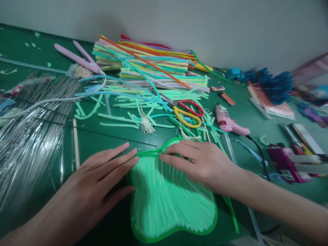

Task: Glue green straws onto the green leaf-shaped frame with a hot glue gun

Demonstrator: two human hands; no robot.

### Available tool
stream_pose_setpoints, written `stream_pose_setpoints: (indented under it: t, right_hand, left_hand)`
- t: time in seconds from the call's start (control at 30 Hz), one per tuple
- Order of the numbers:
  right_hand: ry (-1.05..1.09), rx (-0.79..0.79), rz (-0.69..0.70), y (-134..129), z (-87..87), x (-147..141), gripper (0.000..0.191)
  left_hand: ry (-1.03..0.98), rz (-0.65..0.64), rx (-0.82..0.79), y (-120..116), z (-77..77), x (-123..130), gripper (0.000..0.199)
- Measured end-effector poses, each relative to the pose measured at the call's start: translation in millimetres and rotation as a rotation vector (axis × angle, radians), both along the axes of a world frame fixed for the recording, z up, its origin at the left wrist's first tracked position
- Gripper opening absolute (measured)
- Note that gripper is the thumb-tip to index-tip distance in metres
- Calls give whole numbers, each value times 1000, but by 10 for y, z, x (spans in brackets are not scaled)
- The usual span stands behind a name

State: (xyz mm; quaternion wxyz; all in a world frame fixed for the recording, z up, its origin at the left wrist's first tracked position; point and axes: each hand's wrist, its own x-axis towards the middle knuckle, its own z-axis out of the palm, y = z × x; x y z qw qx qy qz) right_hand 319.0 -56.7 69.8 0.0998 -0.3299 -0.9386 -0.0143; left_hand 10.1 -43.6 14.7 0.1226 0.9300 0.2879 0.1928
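Note:
A mint-green panel of pipe cleaners (pixel 169 198) with a wavy outline and a darker green rim lies on the table in front of me. My left hand (pixel 102 177) reaches in from the left, its fingers stretched out and their tips resting at the panel's upper left edge. At the top edge, my right hand (pixel 192 159) has its fingers bent and closed on the rim near a small raised lobe. Its thumb is hidden. Just beyond the panel are a white tassel (pixel 147 123) and red-and-yellow-handled scissors (pixel 188 111).
Bundles of colored pipe cleaners (pixel 156 65) lie along the wall. A pink glue gun (pixel 228 121) with a black cord is at right, near a purple tool (pixel 285 164). Silvery strands (pixel 33 136) cover the left side, below a lilac hair-straightener-like tool (pixel 77 58).

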Motion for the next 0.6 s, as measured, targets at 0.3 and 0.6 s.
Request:
stream_pose_setpoints:
  t: [0.3,0.6]
  right_hand:
    - [-23,18,-14,9,-37,13,33]
    - [-38,8,-5,17,-15,13,28]
  left_hand:
    - [-19,0,-29,40,-23,-24,47]
    - [-171,193,-187,259,184,51,23]
